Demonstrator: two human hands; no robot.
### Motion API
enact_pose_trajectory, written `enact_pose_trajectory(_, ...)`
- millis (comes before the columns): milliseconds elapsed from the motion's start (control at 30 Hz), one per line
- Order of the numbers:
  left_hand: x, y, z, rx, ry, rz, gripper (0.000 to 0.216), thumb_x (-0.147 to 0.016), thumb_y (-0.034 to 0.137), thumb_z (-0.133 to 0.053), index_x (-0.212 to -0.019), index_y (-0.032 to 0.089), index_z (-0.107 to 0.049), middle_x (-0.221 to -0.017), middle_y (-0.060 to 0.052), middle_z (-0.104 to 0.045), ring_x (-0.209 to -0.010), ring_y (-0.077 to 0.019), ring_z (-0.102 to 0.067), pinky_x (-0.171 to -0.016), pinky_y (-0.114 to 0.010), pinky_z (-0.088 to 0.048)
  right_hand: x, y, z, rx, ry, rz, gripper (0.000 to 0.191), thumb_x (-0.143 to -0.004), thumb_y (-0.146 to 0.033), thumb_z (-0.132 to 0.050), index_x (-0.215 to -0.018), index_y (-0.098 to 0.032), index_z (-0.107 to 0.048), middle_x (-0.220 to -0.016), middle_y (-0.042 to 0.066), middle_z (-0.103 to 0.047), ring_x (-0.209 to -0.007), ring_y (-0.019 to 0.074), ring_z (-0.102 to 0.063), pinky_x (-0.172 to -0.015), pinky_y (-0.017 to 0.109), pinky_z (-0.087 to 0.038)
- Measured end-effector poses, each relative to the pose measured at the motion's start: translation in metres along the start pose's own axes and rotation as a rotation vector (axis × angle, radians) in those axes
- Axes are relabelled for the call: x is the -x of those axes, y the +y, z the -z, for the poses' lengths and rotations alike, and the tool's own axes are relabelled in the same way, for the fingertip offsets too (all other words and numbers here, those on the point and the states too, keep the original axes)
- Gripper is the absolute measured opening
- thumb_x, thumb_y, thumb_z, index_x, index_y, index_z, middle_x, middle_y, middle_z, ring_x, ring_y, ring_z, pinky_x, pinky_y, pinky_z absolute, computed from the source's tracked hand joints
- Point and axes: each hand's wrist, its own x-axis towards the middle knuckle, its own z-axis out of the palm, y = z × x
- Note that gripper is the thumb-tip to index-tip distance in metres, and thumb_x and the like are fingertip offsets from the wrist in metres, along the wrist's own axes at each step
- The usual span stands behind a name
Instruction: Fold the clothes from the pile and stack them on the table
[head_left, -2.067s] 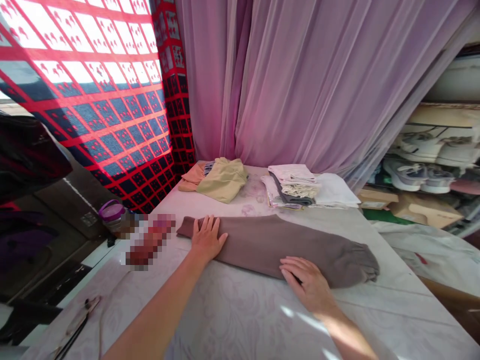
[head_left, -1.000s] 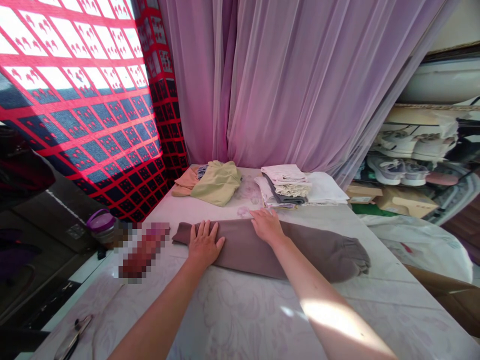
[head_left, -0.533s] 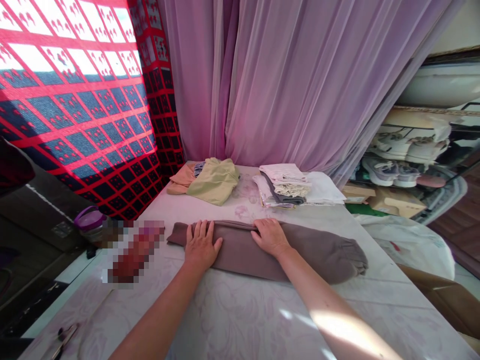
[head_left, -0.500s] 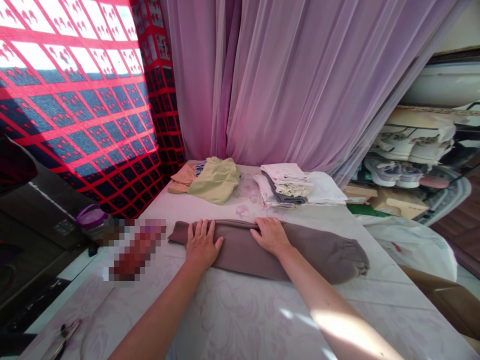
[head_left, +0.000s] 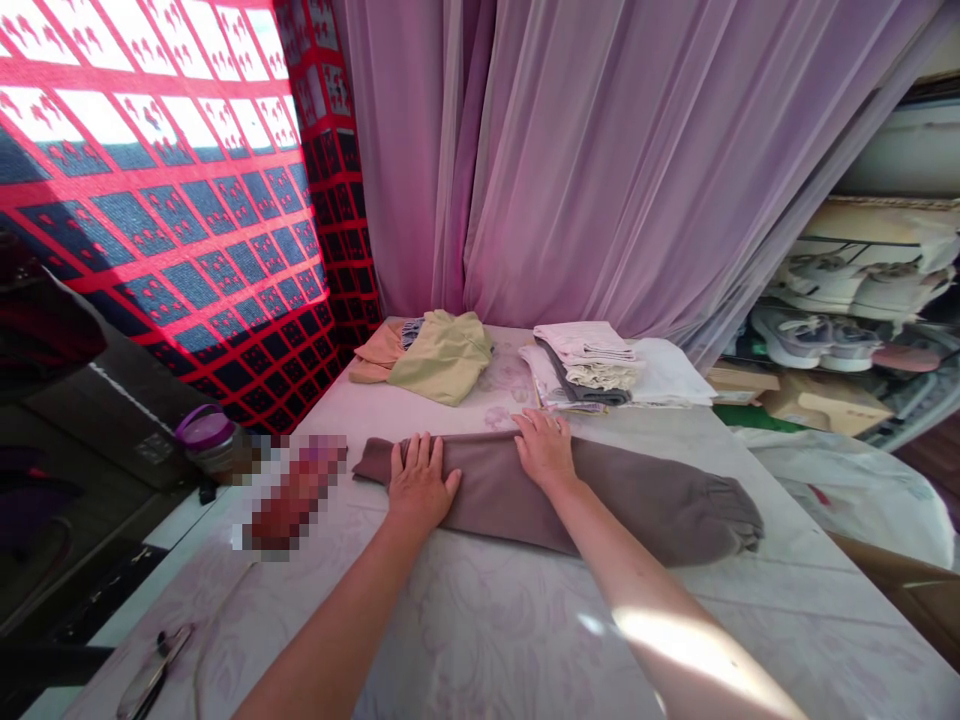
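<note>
A brown garment, long and folded narrow like a pair of trousers, lies crosswise on the covered table. Its gathered end points right; its narrower end is at the left. My left hand rests flat on it near the left end, fingers stretched forward. Nearer the middle, my right hand lies on the cloth with its fingertips at the far edge. Both hands are open and grip nothing.
Behind the garment sit a pile of green and orange clothes and a stack of folded white and grey clothes. Eyeglasses lie near left, below a blurred red patch. A shoe rack stands right, curtains behind.
My right hand has slid a little forward to the garment's far edge, its fingers straighter. My left hand stays on the cloth. The view has shifted slightly.
</note>
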Motion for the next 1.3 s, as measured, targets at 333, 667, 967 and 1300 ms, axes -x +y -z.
enact_pose_trajectory(333,-0.001,-0.001,0.004,0.050,-0.014,-0.019,0.064,-0.092,0.053,-0.034,-0.146,0.019,-0.038,-0.155,-0.012,-0.030,-0.145,-0.0286,-0.021,-0.116,-0.055,-0.010,0.028,-0.061,-0.005,-0.121,-0.278,0.120,0.042,-0.097,-0.033,-0.036,-0.136,-0.026,-0.051,-0.148,0.007,-0.043,-0.137,0.0213,-0.035,-0.112,0.047,-0.023)
enact_pose_trajectory(667,-0.026,-0.080,0.046,0.220,0.045,0.026,0.043,-0.091,0.035,-0.043,-0.128,0.019,-0.057,-0.136,-0.009,-0.057,-0.124,-0.0222,-0.052,-0.103,-0.034,-0.040,0.029,-0.062,-0.004,-0.104,-0.274,0.105,0.043,-0.097,-0.033,-0.036,-0.136,-0.025,-0.050,-0.149,0.007,-0.042,-0.138,0.0212,-0.034,-0.113,0.047,-0.021)
enact_pose_trajectory(967,-0.008,-0.087,0.062,0.158,0.066,-0.136,0.018,-0.081,0.026,-0.053,-0.092,0.024,-0.068,-0.098,-0.005,-0.070,-0.098,-0.0226,-0.061,-0.084,-0.031,-0.044,0.028,-0.063,-0.004,-0.104,-0.269,0.099,0.042,-0.096,-0.033,-0.037,-0.136,-0.025,-0.051,-0.148,0.007,-0.043,-0.137,0.0205,-0.036,-0.113,0.046,-0.022)
enact_pose_trajectory(1300,0.012,-0.064,0.068,0.205,-0.092,-0.098,0.024,-0.083,0.040,-0.055,-0.099,0.024,-0.066,-0.093,-0.005,-0.072,-0.089,-0.0226,-0.065,-0.075,-0.029,-0.045,0.028,-0.063,-0.005,-0.116,-0.253,0.098,0.042,-0.096,-0.032,-0.037,-0.135,-0.025,-0.052,-0.147,0.007,-0.044,-0.136,0.0209,-0.036,-0.113,0.046,-0.021)
